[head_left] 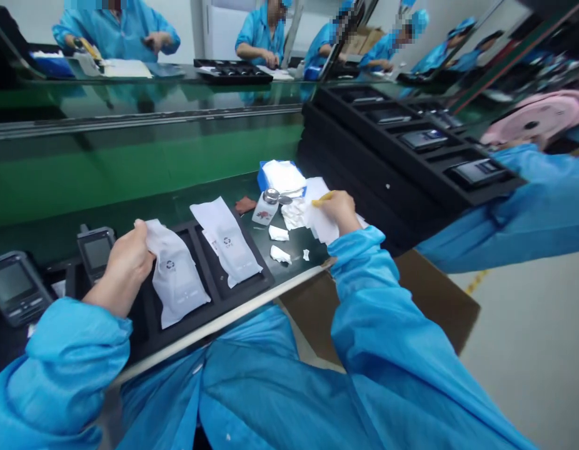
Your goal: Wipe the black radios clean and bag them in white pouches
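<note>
My left hand (pixel 130 259) is closed on the top end of a white plastic bag (pixel 179 275) with a recycling mark. The bag hangs over a black compartment tray (pixel 207 259), with something inside it. Beside it, a second filled white bag (pixel 233 244) lies in the tray. My right hand (pixel 341 211), a yellow cover on one finger, has its fingers pressed together at a pile of flat white bags (pixel 319 219). Its fingertips are partly hidden. Two grey handheld devices with screens, one near (pixel 18 286) and one farther back (pixel 97 250), are left of my left hand.
A blue box of white wipes (pixel 282 177), a small pump bottle (pixel 266 207) and crumpled white scraps (pixel 280 253) lie between my hands. Stacked black trays (pixel 387 156) with devices rise at the right. Co-workers in blue (pixel 125 31) sit beyond the green ledge.
</note>
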A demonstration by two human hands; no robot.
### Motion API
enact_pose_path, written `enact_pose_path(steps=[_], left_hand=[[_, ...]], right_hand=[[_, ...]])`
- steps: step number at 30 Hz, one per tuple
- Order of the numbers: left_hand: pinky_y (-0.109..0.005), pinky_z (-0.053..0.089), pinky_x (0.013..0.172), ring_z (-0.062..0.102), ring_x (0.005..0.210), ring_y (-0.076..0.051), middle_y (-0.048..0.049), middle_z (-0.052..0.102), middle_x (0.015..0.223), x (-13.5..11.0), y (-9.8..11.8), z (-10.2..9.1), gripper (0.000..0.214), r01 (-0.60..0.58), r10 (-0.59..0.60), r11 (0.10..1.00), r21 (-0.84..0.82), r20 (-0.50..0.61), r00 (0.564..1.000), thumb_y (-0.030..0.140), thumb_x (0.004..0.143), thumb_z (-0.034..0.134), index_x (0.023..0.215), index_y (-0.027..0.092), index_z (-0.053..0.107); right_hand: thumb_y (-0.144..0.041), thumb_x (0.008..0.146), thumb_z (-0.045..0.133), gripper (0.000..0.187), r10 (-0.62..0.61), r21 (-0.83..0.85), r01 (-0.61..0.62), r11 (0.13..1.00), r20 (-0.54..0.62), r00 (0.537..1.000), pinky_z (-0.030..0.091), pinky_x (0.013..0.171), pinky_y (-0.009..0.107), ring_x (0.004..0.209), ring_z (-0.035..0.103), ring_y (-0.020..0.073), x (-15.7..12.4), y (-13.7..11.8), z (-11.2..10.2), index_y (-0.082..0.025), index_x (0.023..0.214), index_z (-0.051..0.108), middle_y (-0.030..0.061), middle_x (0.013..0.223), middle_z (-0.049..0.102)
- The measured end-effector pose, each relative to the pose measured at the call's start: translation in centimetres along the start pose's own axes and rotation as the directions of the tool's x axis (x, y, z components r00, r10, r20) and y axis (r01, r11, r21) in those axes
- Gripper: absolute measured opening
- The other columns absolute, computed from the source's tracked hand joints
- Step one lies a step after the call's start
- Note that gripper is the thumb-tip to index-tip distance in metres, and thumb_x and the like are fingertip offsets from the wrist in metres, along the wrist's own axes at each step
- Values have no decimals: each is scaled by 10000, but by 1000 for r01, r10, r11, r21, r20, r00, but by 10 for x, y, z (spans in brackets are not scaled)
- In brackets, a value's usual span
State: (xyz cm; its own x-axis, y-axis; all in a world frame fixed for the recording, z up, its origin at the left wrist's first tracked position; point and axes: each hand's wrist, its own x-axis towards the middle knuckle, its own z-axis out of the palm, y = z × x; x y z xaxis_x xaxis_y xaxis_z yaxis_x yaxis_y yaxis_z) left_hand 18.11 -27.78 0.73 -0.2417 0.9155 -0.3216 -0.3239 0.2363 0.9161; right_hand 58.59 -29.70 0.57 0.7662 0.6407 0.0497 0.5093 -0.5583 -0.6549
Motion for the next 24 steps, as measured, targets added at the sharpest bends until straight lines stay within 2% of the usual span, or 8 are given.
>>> enact_pose_path(steps=[6, 10, 14, 16, 18, 20, 22, 24], left_hand=[[-405, 524, 909, 613, 1082, -288, -27, 646, 752, -6, 14, 1, 202, 25, -26, 999, 37, 45, 999, 399, 769, 675, 746, 219, 585], [-430, 364, 1090, 499, 1243, -265, 4, 665, 1017, -26, 31, -5, 176, -176, 177, 982, 69, -13, 984, 336, 735, 715, 859, 245, 629], [-415, 334, 1101, 511, 1214, -271, -10, 659, 1112, -51, 32, -5, 317, -331, 323, 942, 55, 118, 939, 341, 654, 776, 930, 243, 656], [-439, 358, 1073, 538, 1184, -301, -51, 669, 1133, -62, 28, -1, 446, -282, 247, 954, 104, 265, 932, 397, 592, 812, 974, 218, 666], [-463, 363, 1059, 531, 1203, -335, -113, 658, 1189, -71, 25, 3, 596, -190, 98, 967, 167, 445, 890, 494, 541, 831, 1019, 176, 669], [-465, 375, 1045, 513, 1228, -363, -165, 635, 1235, -77, 25, 6, 727, -138, 11, 978, 157, 621, 784, 600, 506, 821, 1050, 142, 666], [-441, 418, 1005, 535, 1203, -364, -172, 645, 1216, -80, 27, 4, 804, -115, 38, 992, 58, 721, 691, 658, 490, 805, 1081, 133, 653], [-396, 476, 928, 594, 1119, -333, -142, 684, 1136, -80, 31, -4, 785, -110, 123, 992, -64, 704, 699, 644, 511, 808, 1090, 140, 643]], right_hand=[[-103, 636, 597, 61, 50, 20, -51, 999, 19, 999, 448, 810, 309, 912, 619, 246, -2, 4, 1, -164, 640, 594, 140, 868, 695], [-111, 688, 511, 83, 2, 163, 3, 987, -30, 1000, 459, 731, 280, 830, 594, 186, -11, -15, -22, -189, 712, 525, 83, 850, 646], [-191, 722, 553, 82, -201, 442, 153, 884, 63, 978, 472, 676, 246, 692, 551, 119, -49, -56, -41, -224, 717, 478, -19, 725, 554], [-270, 699, 642, 147, -420, 759, 127, 639, 205, 884, 485, 667, 261, 658, 539, 114, -80, -82, -40, -232, 712, 501, -38, 688, 532], [-338, 659, 720, 214, -570, 885, -51, 463, 341, 747, 502, 674, 280, 684, 565, 124, -114, -106, -29, -241, 740, 548, -39, 711, 568], [-368, 652, 739, 241, -627, 866, -238, 439, 485, 609, 521, 702, 308, 740, 602, 146, -149, -127, -11, -258, 798, 581, -35, 751, 611], [-380, 649, 741, 255, -645, 794, -373, 480, 608, 463, 533, 721, 332, 788, 623, 170, -179, -142, 12, -266, 815, 585, -27, 776, 637], [-388, 622, 764, 285, -647, 722, -458, 519, 682, 342, 536, 722, 333, 794, 628, 176, -204, -150, 34, -261, 789, 572, -25, 773, 644]])
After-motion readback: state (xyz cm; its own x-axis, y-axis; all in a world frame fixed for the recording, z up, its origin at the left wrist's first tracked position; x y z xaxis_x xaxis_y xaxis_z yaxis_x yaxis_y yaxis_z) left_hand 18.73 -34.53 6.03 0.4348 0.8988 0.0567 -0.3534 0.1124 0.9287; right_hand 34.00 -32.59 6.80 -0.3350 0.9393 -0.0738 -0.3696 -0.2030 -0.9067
